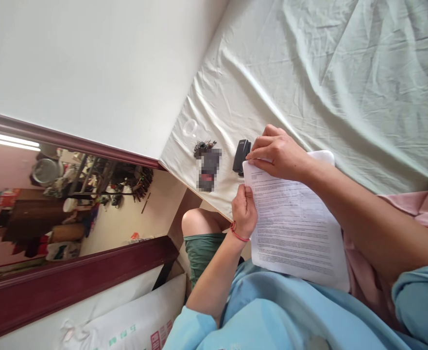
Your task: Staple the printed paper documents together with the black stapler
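1. The left hand (245,210) is clamped on the left edge of a white, round-cornered sheaf of printed paper (292,218), thumb on top; the sheaf lies aslant between the person's light-blue fabric shirt (272,304) and the bed-like surface with its pale green, wrinkled cloth (308,82).
2. The right hand (277,151) rests at the sheaf's upper left corner; whether its fingers pinch the paper, I cannot tell.
3. A black, oblong stapler (241,154) lies on the cloth, just beside the right fingertips; the hands are near each other, apart.
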Action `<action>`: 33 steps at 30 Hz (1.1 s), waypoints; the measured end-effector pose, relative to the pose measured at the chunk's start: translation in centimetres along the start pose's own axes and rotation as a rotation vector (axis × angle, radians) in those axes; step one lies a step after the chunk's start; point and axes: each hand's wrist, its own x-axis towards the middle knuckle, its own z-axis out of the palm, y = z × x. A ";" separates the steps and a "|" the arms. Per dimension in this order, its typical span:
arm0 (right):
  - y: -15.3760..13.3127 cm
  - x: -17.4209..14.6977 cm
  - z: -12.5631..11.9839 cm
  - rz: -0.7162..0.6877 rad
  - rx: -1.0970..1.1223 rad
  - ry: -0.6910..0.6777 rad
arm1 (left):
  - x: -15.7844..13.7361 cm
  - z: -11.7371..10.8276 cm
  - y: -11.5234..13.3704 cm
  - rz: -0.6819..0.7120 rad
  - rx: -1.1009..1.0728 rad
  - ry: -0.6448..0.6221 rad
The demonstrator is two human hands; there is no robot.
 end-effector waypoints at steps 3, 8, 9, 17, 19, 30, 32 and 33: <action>0.3 -0.1 -0.2 0.031 0.000 -0.019 | 0.1 0.0 -0.1 -0.018 -0.013 0.008; 0.5 -0.1 -0.3 0.030 0.008 -0.015 | 0.2 0.0 -0.3 -0.021 -0.022 0.010; 0.5 0.0 -0.3 0.027 0.005 -0.015 | 0.2 0.0 -0.3 -0.020 -0.021 0.009; 0.6 -0.1 -0.5 0.056 -0.023 -0.039 | 0.4 0.1 -0.4 -0.048 -0.075 -0.005; 0.7 -0.1 -0.6 0.058 -0.028 -0.032 | 0.4 0.1 -0.6 -0.056 -0.087 0.002; 1.0 -0.3 -0.5 0.082 -0.056 -0.057 | 0.4 0.2 -1.5 -0.098 -0.177 0.028; 1.0 -0.2 -0.5 0.083 -0.057 -0.064 | 0.3 0.3 -1.6 -0.099 -0.199 0.027; 0.9 -0.2 -0.5 0.084 -0.057 -0.066 | 0.3 0.3 -1.6 -0.099 -0.205 0.029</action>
